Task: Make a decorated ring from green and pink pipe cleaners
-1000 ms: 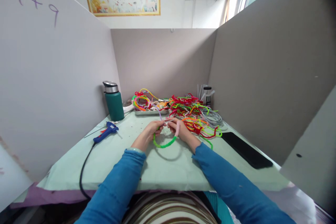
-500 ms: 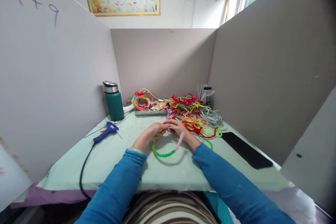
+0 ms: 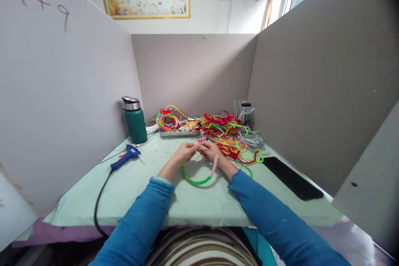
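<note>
My left hand [image 3: 186, 152] and my right hand [image 3: 208, 150] meet over the middle of the table, fingers closed in a pinch. Between them is a curved hoop wrapped in green and pink pipe cleaner [image 3: 199, 182], its arc hanging toward me below the hands. The pink end [image 3: 214, 165] stands free beside my right wrist. A thin pale bare end [image 3: 205, 149] crosses in front of my right fingers. What lies right at the fingertips is mostly hidden.
A blue glue gun [image 3: 126, 157] with a black cord and a green bottle [image 3: 135, 122] are on the left. Behind the hands are a metal tray [image 3: 180, 134] and a tangled pile of pipe cleaners [image 3: 224, 126]. At right lies a black phone-like slab [image 3: 292, 178].
A purple strand that stood up above my hands no longer shows there. My left fingers have closed higher, and the hoop has shifted slightly to the right.
</note>
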Action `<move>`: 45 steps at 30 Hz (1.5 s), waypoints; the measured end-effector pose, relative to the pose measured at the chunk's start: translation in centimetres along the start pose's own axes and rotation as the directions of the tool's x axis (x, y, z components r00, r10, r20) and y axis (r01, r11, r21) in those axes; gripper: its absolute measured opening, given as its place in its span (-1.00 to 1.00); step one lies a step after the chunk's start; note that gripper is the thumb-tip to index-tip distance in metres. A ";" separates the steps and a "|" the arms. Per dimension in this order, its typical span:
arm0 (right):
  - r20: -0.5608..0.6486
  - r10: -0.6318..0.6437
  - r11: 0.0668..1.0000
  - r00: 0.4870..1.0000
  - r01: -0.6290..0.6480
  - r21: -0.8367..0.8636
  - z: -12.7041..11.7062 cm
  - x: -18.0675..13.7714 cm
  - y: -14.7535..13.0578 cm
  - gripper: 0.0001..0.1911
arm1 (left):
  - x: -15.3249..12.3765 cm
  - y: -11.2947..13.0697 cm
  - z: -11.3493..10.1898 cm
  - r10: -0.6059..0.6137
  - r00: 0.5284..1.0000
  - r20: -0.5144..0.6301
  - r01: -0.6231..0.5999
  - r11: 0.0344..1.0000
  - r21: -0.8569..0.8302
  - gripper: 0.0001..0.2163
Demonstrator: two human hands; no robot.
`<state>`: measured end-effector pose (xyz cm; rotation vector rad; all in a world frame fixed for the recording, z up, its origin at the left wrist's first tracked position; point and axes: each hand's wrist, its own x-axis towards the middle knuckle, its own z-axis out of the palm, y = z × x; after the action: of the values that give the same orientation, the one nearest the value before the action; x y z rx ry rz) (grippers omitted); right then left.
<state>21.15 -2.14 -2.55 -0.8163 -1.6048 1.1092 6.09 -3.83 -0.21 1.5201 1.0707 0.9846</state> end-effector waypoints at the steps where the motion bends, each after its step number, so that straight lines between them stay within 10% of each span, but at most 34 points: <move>1: -0.008 0.005 1.000 1.000 -0.005 0.000 0.0 0.0 0.0 -0.63 | 0.1 -0.1 0.0 0.014 1.000 -0.017 -0.013 1.000 0.018 -0.62; 27: -0.063 -0.001 0.998 0.998 0.005 0.059 -0.3 0.5 0.9 -0.63 | 0.4 0.1 0.1 0.240 0.941 -0.240 -0.227 0.971 0.079 -0.77; 45: 0.088 0.180 0.935 0.980 -0.198 0.294 -0.3 1.0 1.8 -0.57 | -0.7 1.4 0.6 0.295 0.943 -0.155 -0.303 0.953 -0.024 -0.75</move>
<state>21.12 -0.50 -3.88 -0.7485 -1.3781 1.4875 6.70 -4.85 0.97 1.6203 0.9263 1.3431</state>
